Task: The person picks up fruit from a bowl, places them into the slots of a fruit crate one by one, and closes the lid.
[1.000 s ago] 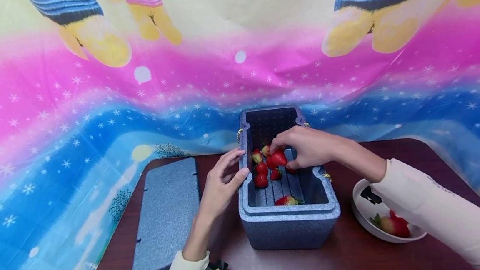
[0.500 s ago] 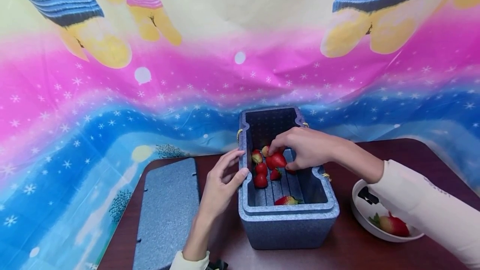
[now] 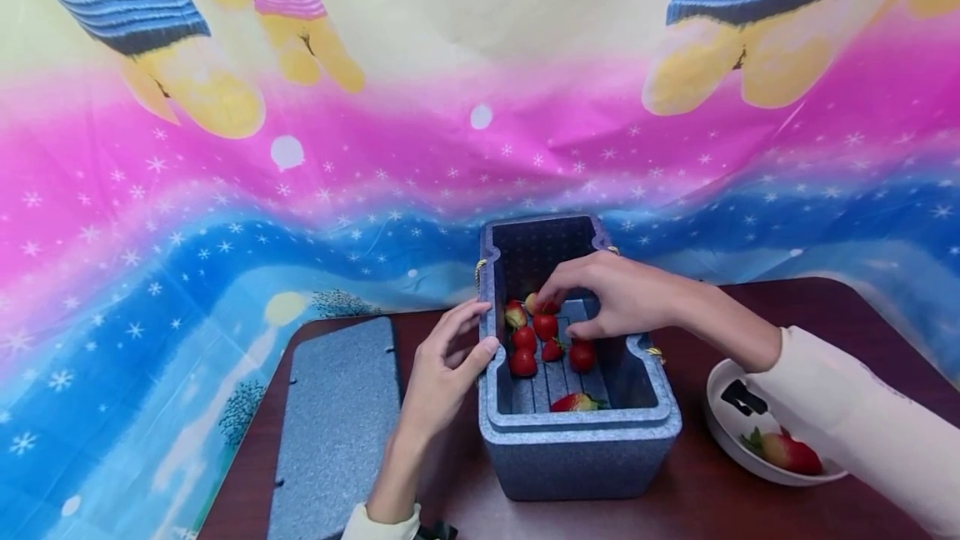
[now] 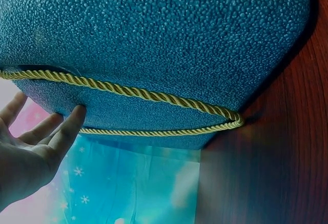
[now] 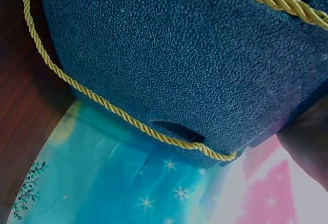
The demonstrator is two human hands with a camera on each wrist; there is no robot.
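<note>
Strawberries: we count a small cluster lying on the ribbed floor of the foam box, toward its far left part, with one more near the front wall; they are the smallest things here, yet our work centres on them
Backdrop: a large cloth in pink, blue and yellow with snowflakes hangs behind our table, the biggest thing in view
Table: dark reddish wood, carrying everything else
Lid: a flat blue-grey foam slab lies on the table to our left, apart from the box
Foam box: blue-grey, open at the top, upright at the table's middle; a yellow twisted cord runs along its outer side
Bowl: white, just right of the box, partly behind our right sleeve, with one strawberry in it
Left hand: we rest it against the box's left wall, thumb over the rim, fingers relaxed and fairly straight; in the left wrist view the fingertips touch the wall by the cord
Right hand: we reach into the box from the right, above the fruit; thumb and fingers are bent toward each other over the berries, and no berry shows between them, so it holds nothing that we can see
</note>
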